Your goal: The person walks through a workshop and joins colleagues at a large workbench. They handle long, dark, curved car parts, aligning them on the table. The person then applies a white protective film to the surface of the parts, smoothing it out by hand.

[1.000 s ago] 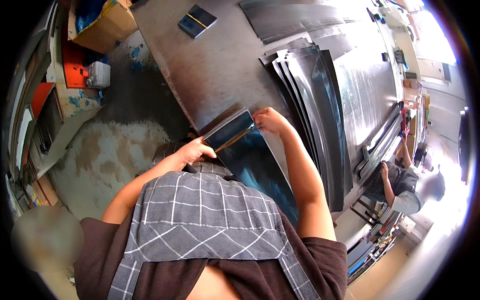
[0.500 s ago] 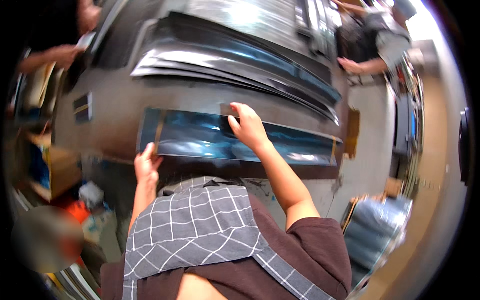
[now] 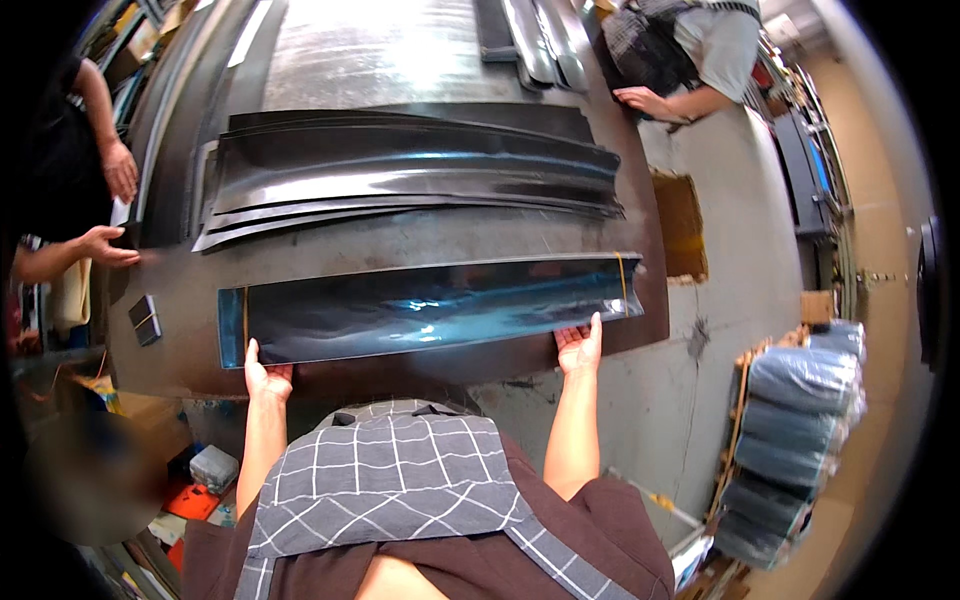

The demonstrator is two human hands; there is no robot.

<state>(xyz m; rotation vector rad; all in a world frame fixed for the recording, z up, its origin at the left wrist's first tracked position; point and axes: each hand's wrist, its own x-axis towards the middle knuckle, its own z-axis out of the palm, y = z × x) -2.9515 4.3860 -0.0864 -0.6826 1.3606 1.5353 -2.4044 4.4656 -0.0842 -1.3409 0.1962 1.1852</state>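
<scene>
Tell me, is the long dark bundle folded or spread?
Spread: the bundle extends beyond the left hand and right hand, with bands near both ends.

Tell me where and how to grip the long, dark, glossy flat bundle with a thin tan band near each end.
Grip this bundle by its near long edge, close to the tan bands, one hand per end, coming from the near side, which that edge faces. It is long and thin, so one middle grip would likely let its ends sag.
</scene>
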